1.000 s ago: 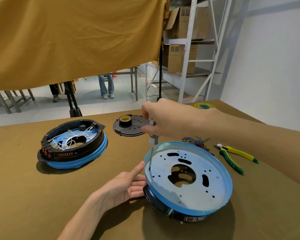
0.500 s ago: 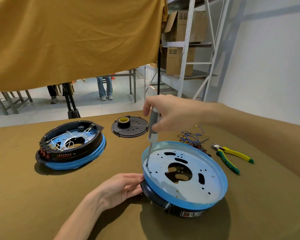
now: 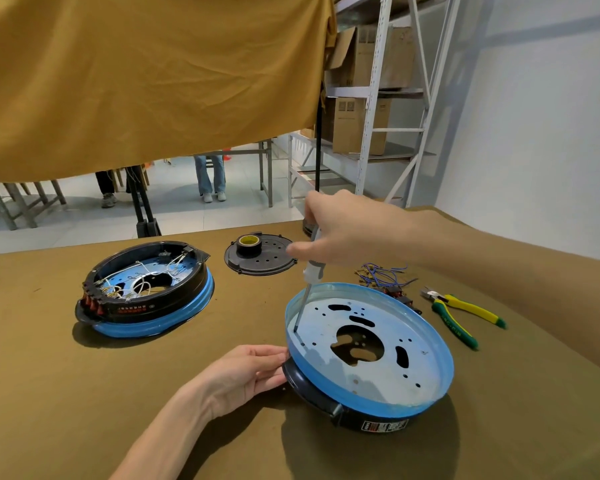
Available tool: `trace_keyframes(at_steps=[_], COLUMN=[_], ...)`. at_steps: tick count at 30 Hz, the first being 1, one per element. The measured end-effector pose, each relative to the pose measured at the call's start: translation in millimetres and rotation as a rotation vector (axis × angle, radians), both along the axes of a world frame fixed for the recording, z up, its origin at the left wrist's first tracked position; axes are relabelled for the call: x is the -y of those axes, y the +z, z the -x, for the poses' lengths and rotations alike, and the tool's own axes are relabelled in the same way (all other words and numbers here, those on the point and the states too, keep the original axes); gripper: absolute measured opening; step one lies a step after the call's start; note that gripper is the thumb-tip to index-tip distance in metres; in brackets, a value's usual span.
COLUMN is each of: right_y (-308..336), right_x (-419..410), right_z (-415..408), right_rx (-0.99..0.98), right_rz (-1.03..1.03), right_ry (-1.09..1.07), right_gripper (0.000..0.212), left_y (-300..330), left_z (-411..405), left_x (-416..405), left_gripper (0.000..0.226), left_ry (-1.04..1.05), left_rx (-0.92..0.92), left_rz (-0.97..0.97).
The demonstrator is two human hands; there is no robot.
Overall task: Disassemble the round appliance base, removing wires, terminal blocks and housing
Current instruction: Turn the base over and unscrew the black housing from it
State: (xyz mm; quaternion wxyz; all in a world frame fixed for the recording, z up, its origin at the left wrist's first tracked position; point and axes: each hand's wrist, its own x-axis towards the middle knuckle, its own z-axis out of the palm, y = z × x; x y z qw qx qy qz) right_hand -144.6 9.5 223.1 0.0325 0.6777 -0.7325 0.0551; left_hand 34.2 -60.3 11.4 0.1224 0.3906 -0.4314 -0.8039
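The round base (image 3: 371, 344) being worked on lies near the front right of the table (image 3: 49, 393), metal plate facing up inside a blue rim, black housing underneath. The right hand (image 3: 343, 230) has its fingers wrapped round the handle of a screwdriver (image 3: 310, 277), held nearly upright. The tip sits at the plate's left edge, apparently on a screw, though the screw itself is too small to make out. The left hand (image 3: 243, 375) rests against the black housing on the left side, fingers fairly straight and close together, bracing the base.

Progress, as far as it can be judged:

1. The plate of this base shows no wires on its upper face. A loose bundle of blue wires (image 3: 383, 273) with small dark parts lies just behind the base, which suggests the wiring has been taken out.
2. A black cover disc (image 3: 260, 258) with a roll of tape (image 3: 249, 243) on it lies apart at the rear.
3. The plate and black housing are not yet separated; this appears to be the step in hand.
4. A second base (image 3: 146, 289) at the left is wired, with white leads and a row of red terminal parts in place.

Pliers (image 3: 461, 315) lie at the right, untouched.
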Motion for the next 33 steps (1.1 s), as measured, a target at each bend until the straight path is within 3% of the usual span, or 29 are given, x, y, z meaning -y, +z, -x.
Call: trace_keyframes(at_steps=[2,4,6,9,13,16,25,27,31,33], right_y=[-5,-1,6,3,-12,-16,-46,-55,-74,-85], right_x=[3,4,2,3,3,0,-16,-23,-34,-36], right_z=[1,4,6,9,19,30,77,85,90,87], right_rx=[0.011,0.167,0.285,0.275,0.267,0.424,0.864,1.089,1.731,1.89], right_rz=[0.055,0.028,-0.022,-0.019,0.157,0.232,0.368,0.351,0.19,0.099], right_ry=[0.003,0.047,0.053,0.028,0.016,-0.02,-0.262,-0.306,-0.373,-0.353], right_gripper=[0.041,0.033,0.037,0.037,0.027,0.021,0.032,0.032,0.034,0.042], left_y=[1,0,0,0,-2,-3,-5,-6,-6,-5], left_z=[0,0,0,0,0,0,3,3,5,6], left_x=[-1,-1,-1,-1,-1,-2,-5,-4,-4,-5], left_gripper=[0.025,0.025,0.025,0.025,0.024,0.026,0.03,0.024,0.024,0.024], left_ry=[-0.004,-0.008,-0.005,-0.013,0.003,0.024,0.034,0.046,0.068,0.081], left_rx=[0.002,-0.002,-0.008,-0.016,-0.027,-0.053,-0.068,-0.069,-0.078,-0.087], left_rz=[0.003,0.005,0.006,0.02,0.026,0.007,0.061,0.05,0.034,0.019])
